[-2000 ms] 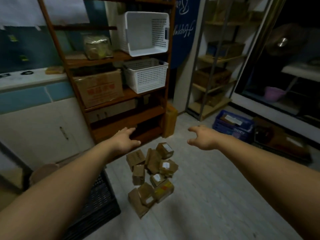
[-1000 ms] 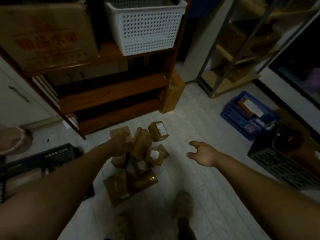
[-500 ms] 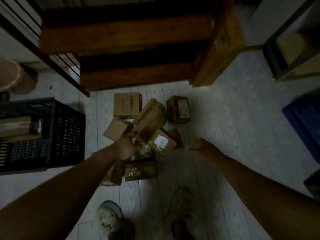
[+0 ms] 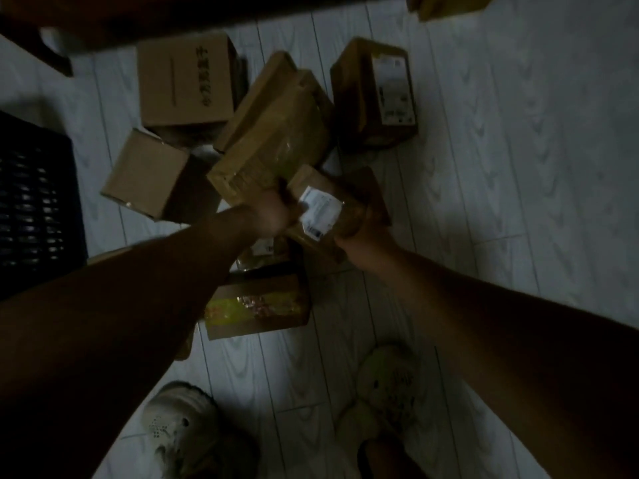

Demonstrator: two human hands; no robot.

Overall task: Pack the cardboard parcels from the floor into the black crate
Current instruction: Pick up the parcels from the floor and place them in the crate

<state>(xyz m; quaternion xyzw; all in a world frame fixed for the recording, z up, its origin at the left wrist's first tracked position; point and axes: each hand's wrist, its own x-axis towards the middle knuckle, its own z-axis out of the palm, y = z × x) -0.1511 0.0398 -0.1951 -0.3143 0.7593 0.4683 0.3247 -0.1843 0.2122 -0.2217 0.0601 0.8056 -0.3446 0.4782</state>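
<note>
Right grip (image 4: 363, 229) closed round the right end of the labelled parcel (image 4: 320, 210), fingers wrapped over its far edge. Left grip (image 4: 273, 216) smeared by motion, read as closed on the parcel's left end. The parcel is held tilted just above the middle of the pile, label up, not yet clear of its neighbours. Judged step: lift-out of one parcel for transfer to the black crate (image 4: 38, 209), which stands at the left side of the floor (image 4: 518, 167), near the pile but apart from it. The parcel is best raised straight up before being swung left, since the long taped parcel (image 4: 276, 133) leans on the heap right beside the left grip and could be dragged over. A two-ended hold is advised so that the tilt is levelled before the crate rim is crossed. Crate contents cannot be seen, so a free spot should be checked before release. Count: one crate. Eight parcels made out: the held one; the long taped one (possibly two stacked, cannot be separated); a printed box (image 4: 186, 84) and a white-label box (image 4: 377, 95) along the floor's edge by the shelf base (image 4: 207, 15); a plain box (image 4: 148, 178) nearest the crate; a dark parcel (image 4: 371, 183) behind the held one; a small parcel (image 4: 262, 250) under the left wrist; a yellow-taped parcel (image 4: 257, 302) nearest the shoes (image 4: 179, 433), of which two. More may be hidden under the forearms.
</note>
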